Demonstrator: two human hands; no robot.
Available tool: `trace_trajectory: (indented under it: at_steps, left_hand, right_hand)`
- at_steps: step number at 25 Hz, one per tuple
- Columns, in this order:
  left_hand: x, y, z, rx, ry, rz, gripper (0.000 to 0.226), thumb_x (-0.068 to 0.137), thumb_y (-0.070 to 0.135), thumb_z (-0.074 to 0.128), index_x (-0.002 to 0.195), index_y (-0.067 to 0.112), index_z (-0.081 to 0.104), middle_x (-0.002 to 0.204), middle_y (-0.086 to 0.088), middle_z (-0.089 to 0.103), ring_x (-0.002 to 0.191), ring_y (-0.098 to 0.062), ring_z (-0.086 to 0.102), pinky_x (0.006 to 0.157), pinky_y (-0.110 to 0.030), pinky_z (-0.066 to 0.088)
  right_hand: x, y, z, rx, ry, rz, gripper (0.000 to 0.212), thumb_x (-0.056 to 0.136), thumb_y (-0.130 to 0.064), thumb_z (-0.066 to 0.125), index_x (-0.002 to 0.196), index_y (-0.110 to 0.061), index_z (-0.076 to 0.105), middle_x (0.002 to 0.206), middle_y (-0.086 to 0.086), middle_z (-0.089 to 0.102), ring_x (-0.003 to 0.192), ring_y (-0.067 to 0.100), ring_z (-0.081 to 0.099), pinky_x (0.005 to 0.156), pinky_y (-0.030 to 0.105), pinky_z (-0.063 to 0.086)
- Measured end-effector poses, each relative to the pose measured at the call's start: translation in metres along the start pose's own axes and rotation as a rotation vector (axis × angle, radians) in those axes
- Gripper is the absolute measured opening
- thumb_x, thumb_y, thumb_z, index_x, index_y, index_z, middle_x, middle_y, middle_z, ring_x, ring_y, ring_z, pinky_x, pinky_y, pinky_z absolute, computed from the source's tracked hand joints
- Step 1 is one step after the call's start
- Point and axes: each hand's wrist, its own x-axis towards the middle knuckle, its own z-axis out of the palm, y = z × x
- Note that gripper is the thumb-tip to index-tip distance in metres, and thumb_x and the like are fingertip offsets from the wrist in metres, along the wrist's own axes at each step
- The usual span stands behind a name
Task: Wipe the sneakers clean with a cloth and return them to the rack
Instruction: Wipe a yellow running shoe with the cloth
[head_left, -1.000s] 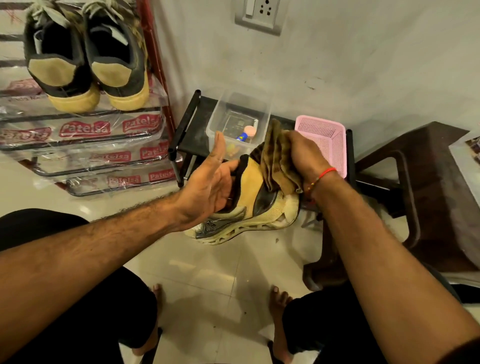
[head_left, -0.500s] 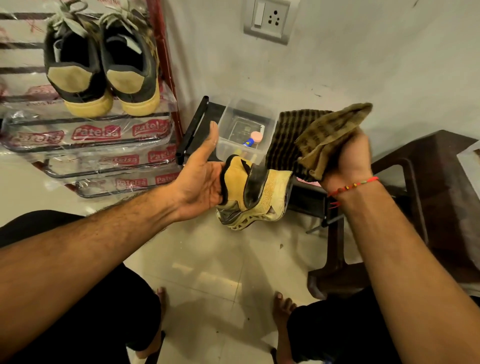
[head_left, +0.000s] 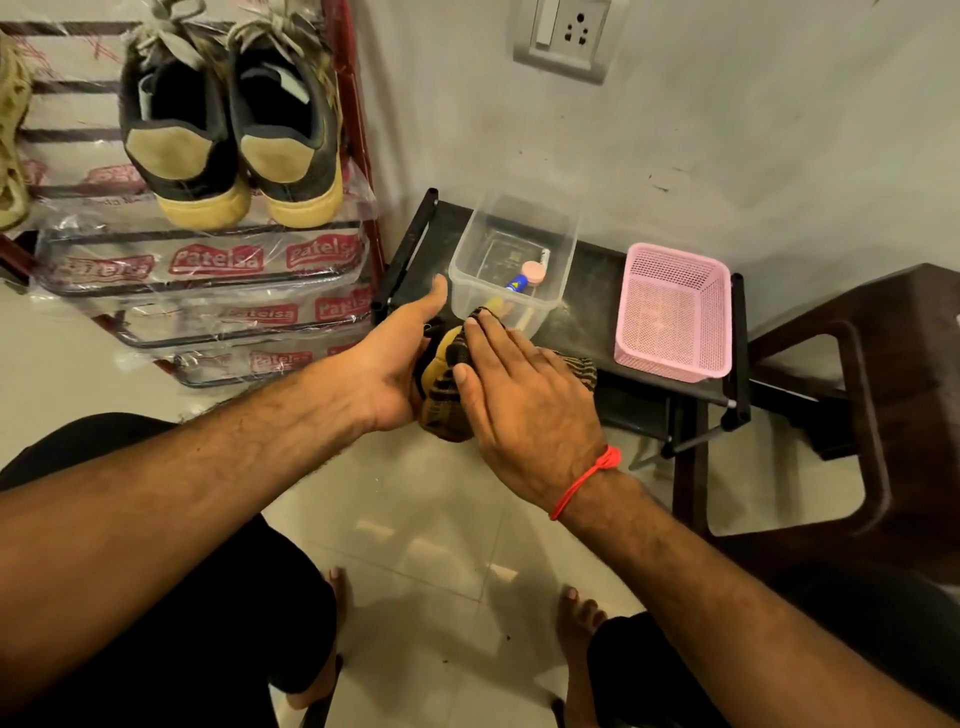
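1. My right hand is coming back down onto the sneaker. Half a second ago it was lifted clear at two o'clock with the cloth bunched in its grip; now its fingers are lying straight, pressing the cloth flat over the shoe. I am judging that another wiping pass is starting, so this shoe is not ready for the rack.
2. My left hand is bracing the sneaker from nine o'clock, thumb extended; its fingers are hidden behind the shoe, so I cannot tell how they are lying.
3. The sneaker is sitting at the centre, between both hands, above the floor.
4. A dark pair is resting on the rack at eleven o'clock.
5. The plastic wrap on the lower rails is reading "Patelsa" repeatedly.
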Motion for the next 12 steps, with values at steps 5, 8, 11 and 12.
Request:
trace_trajectory:
  at_steps: [5, 8, 11, 12]
  left_hand:
    - [-0.006, -0.005, 0.005, 0.094, 0.000, -0.097, 0.048, 0.101, 0.052, 0.050, 0.090, 0.014, 0.077, 0.089, -0.010, 0.076, 0.077, -0.026, 0.071, 0.075, -0.039, 0.056]
    - [-0.005, -0.008, 0.007, 0.077, 0.017, -0.081, 0.030, 0.099, 0.031, 0.048, 0.085, 0.014, 0.069, 0.082, -0.006, 0.067, 0.074, -0.021, 0.065, 0.075, -0.035, 0.053]
    - [0.001, -0.007, 0.007, 0.041, 0.024, 0.023, 0.020, 0.097, 0.023, 0.048, 0.104, 0.017, 0.066, 0.095, -0.005, 0.063, 0.085, -0.019, 0.061, 0.077, -0.032, 0.054]
    - [0.000, -0.006, 0.007, 0.031, 0.015, 0.062, 0.021, 0.097, 0.023, 0.049, 0.110, 0.019, 0.065, 0.100, -0.006, 0.063, 0.086, -0.019, 0.061, 0.076, -0.031, 0.055]
  right_hand:
    - [-0.001, -0.005, 0.003, -0.004, -0.013, 0.021, 0.058, 0.104, -0.045, 0.022, 0.146, -0.015, 0.048, 0.148, 0.007, 0.052, 0.132, 0.025, 0.054, 0.110, 0.043, 0.043]
    - [0.000, 0.000, 0.005, -0.002, -0.007, 0.051, 0.065, 0.102, -0.049, 0.016, 0.151, -0.014, 0.041, 0.152, 0.007, 0.048, 0.137, 0.024, 0.049, 0.114, 0.041, 0.039]
    - [0.001, 0.004, 0.006, -0.003, 0.064, 0.063, 0.067, 0.102, -0.048, 0.018, 0.153, -0.009, 0.036, 0.155, 0.011, 0.043, 0.142, 0.024, 0.043, 0.119, 0.038, 0.032]
    - [0.002, 0.006, 0.005, -0.002, 0.092, 0.062, 0.065, 0.103, -0.046, 0.020, 0.153, -0.008, 0.036, 0.155, 0.012, 0.043, 0.142, 0.025, 0.043, 0.119, 0.038, 0.030]
